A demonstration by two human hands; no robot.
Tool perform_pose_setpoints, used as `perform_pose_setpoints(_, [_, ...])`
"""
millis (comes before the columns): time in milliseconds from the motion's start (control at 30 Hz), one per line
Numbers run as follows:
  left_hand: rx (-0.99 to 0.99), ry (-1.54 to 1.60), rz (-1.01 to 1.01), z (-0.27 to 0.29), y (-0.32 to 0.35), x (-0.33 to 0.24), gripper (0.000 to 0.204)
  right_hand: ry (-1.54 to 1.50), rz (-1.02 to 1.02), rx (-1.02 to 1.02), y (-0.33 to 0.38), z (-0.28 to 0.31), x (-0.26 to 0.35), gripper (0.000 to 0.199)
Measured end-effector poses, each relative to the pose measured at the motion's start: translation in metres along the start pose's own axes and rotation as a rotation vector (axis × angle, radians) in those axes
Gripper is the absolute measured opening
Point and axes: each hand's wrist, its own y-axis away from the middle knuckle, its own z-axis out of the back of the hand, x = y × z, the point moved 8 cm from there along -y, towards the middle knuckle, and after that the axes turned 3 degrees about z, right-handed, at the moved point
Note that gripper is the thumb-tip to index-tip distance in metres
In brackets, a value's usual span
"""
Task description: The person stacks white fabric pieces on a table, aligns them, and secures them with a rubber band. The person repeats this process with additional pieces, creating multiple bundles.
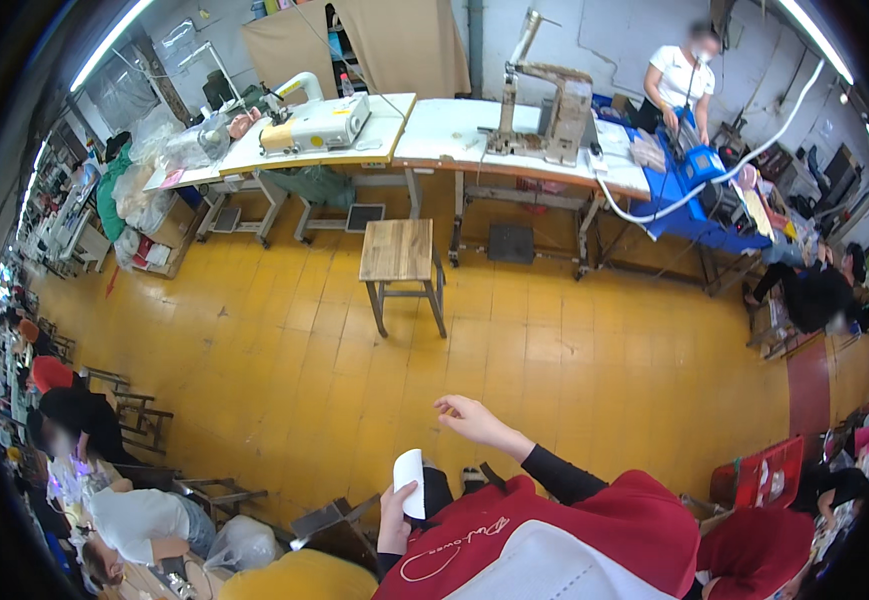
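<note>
My left hand (pixel 392 518) is low in the picture and holds a small white oval piece (pixel 410 482) upright by its lower edge. My right hand (pixel 466 414) reaches forward above it on a black sleeve, fingers loosely spread and empty, over the yellow tiled floor (pixel 284 340). A red garment with a white panel (pixel 554 555) fills the lower edge beneath both arms. The two hands are apart and do not touch.
A wooden stool (pixel 400 254) stands on the floor ahead. Behind it are work tables with a white sewing machine (pixel 316 122) and a tall grey machine (pixel 552 110). A person in a white top (pixel 676 82) works at the back right; other seated people line both sides.
</note>
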Motion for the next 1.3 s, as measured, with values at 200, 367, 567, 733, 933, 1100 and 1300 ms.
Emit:
perform_pose_setpoints(200, [0.014, 0.064, 0.023, -0.035, -0.127, -0.090, 0.038, 0.053, 0.135, -0.080, -0.106, 0.060, 0.033, 0.032])
perform_pose_setpoints(367, [0.073, -0.051, 0.013, -0.083, -0.231, -0.216, 0.030, 0.074, 0.066, -0.220, -0.167, 0.116, 0.054, 0.029])
perform_pose_setpoints(567, [0.287, -0.173, -0.101, -0.194, -0.305, -0.372, 0.038, -0.028, 0.023, -0.571, -0.234, 0.224, 0.045, 0.029])
perform_pose_setpoints(733, [0.295, -0.216, -0.138, -0.263, -0.359, -0.428, 0.039, -0.219, -0.037, -0.739, -0.325, 0.316, -0.002, 0.039])
perform_pose_setpoints(933, [0.066, 0.047, -0.044, -0.289, -0.431, -0.396, 0.035, -0.002, -0.175, -0.728, -0.539, 0.453, -0.105, 0.047])
perform_pose_setpoints(1100, [-0.169, 0.157, 0.010, -0.328, -0.433, -0.380, 0.037, 0.437, -0.381, -0.750, -0.700, 0.534, -0.180, 0.066])
perform_pose_setpoints(1300, [-0.304, 0.373, 0.110, -0.406, -0.434, -0.382, 0.037, 0.569, -0.452, -0.810, -0.740, 0.544, -0.205, 0.044])
